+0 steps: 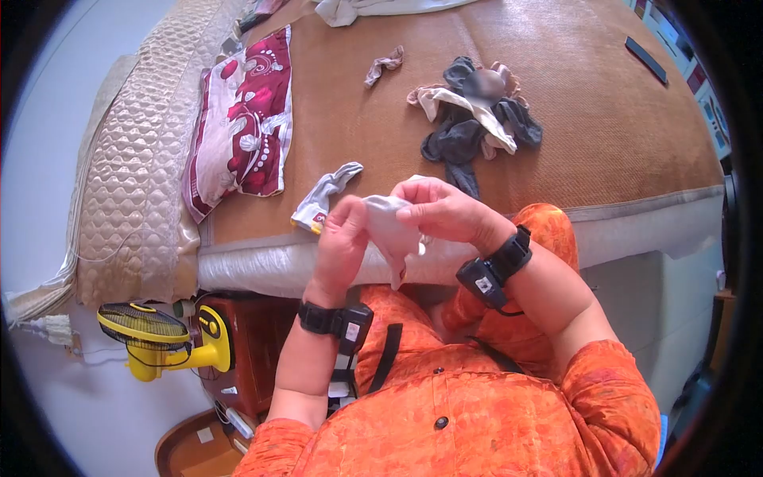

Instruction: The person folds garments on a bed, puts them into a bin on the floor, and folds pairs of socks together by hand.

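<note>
A light grey sock (391, 230) hangs between my two hands, over the near edge of the bed. My left hand (342, 234) pinches its upper left side, and my right hand (445, 208) grips its upper right side between thumb and fingers. Just beyond my left hand, another light grey sock (326, 195) with a small red mark and yellow trim lies on the brown mat (350, 103). Farther back is a pile of dark grey, white and pinkish socks (469, 119). A single pinkish sock (385, 66) lies to the left of that pile.
A red and white patterned pillow (250, 119) lies at the left of the bed beside a quilted beige cover (135, 167). A dark remote (645, 60) is at the far right. Below left stand a yellow fan (211, 338) and a reddish-brown cabinet (262, 342).
</note>
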`<action>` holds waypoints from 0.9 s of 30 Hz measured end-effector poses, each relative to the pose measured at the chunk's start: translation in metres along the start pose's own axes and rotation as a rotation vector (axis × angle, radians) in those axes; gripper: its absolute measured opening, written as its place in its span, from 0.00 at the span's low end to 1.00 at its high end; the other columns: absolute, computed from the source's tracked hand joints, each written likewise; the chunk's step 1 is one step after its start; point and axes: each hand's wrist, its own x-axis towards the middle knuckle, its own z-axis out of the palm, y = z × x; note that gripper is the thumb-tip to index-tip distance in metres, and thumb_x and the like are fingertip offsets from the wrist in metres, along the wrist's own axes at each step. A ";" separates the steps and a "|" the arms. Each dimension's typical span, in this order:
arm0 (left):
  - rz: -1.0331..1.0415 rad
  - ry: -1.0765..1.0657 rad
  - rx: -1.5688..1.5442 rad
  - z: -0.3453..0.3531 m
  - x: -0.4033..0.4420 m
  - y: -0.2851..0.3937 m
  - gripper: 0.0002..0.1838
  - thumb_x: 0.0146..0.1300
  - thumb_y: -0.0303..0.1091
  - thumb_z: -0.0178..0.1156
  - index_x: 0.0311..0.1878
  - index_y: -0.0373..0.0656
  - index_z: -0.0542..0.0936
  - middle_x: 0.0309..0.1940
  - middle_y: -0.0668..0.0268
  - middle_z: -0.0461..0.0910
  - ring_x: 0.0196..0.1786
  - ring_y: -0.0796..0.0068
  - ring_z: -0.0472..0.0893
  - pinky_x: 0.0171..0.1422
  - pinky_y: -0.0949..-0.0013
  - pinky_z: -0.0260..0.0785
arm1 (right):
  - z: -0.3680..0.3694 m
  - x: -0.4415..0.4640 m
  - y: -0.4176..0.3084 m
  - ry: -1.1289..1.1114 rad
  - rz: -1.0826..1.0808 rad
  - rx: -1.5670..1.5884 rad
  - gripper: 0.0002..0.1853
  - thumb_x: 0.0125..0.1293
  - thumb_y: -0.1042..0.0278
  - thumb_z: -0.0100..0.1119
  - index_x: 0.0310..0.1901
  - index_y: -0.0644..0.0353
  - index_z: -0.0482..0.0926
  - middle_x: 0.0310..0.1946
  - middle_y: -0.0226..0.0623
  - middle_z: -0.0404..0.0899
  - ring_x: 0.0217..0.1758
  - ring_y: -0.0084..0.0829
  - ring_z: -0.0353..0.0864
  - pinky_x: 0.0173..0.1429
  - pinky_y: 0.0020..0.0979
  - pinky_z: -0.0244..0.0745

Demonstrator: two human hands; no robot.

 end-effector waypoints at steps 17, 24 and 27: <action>-0.199 0.002 0.487 0.017 0.003 -0.012 0.12 0.56 0.33 0.60 0.42 0.42 0.72 0.31 0.73 0.75 0.32 0.87 0.73 0.34 0.82 0.66 | -0.008 0.007 -0.001 0.254 -0.026 0.135 0.06 0.59 0.67 0.55 0.34 0.59 0.72 0.30 0.29 0.74 0.31 0.22 0.74 0.38 0.26 0.71; -0.508 -0.111 0.441 -0.026 -0.025 -0.032 0.13 0.54 0.27 0.58 0.44 0.37 0.74 0.34 0.71 0.76 0.32 0.86 0.73 0.36 0.80 0.66 | -0.028 0.008 -0.003 0.396 -0.146 0.081 0.04 0.61 0.68 0.52 0.32 0.57 0.70 0.28 0.30 0.74 0.30 0.24 0.75 0.34 0.28 0.74; -0.465 -0.049 0.412 -0.045 -0.038 -0.031 0.14 0.54 0.27 0.57 0.46 0.37 0.74 0.35 0.71 0.76 0.35 0.85 0.74 0.39 0.80 0.66 | -0.036 0.012 0.002 0.462 -0.185 0.043 0.04 0.60 0.69 0.53 0.31 0.56 0.69 0.27 0.30 0.73 0.29 0.23 0.75 0.33 0.26 0.74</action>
